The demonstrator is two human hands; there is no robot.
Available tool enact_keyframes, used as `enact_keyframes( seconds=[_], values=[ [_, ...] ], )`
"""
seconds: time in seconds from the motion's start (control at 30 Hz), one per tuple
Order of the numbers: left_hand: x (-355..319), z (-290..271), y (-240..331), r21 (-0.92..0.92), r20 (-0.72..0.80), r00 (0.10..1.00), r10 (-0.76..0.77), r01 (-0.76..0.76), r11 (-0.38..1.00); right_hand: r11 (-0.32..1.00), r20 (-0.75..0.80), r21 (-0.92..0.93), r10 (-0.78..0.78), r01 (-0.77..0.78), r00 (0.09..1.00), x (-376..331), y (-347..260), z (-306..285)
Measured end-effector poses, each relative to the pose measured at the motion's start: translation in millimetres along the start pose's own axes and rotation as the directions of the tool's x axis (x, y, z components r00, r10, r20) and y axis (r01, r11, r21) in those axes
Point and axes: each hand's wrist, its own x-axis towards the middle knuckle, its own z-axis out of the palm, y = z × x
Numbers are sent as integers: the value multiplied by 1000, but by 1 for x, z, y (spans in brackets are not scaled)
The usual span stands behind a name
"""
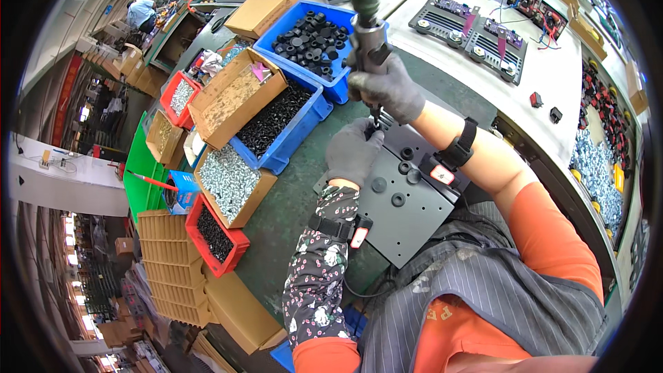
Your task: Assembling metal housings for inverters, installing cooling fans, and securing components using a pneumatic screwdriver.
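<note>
My right hand [390, 86], in a grey glove, is wrapped round an upright power screwdriver [364, 3]. Its bit points down at the far-left edge of a dark grey metal panel [407, 231] lying on the bench. Close beside the bit is my gloved left hand [351, 153], its fingers drawn together at the panel's edge. Whatever those fingertips pinch, if anything, is too small to make out. Several round black feet, one of them a ring-shaped foot [398, 199], lie loose on the panel near my right wrist.
Left of the panel stand a blue bin [338, 91] of black round parts, another blue bin [280, 162] of black screws, a cardboard box of silver screws [231, 183] and a red tray [238, 247]. Assembled panels with circuit boards [476, 38] lie on the white table at right.
</note>
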Motion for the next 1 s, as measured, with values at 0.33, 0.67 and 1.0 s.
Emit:
enact_keyframes(
  seconds=[0.33,0.67,1.0],
  values=[
    [-7,-11,-9,-506,41,949,-312,289,813,999,185,-20,41,-38,982,8,23,1],
    [-79,-33,-13,-939,298,880,-371,339,50,986,198,-158,79,-48,977,11,19,-2],
    [-108,-11,-18,-886,357,872,-335,429,174,997,13,-32,-64,64,998,-16,10,-32]
  ],
)
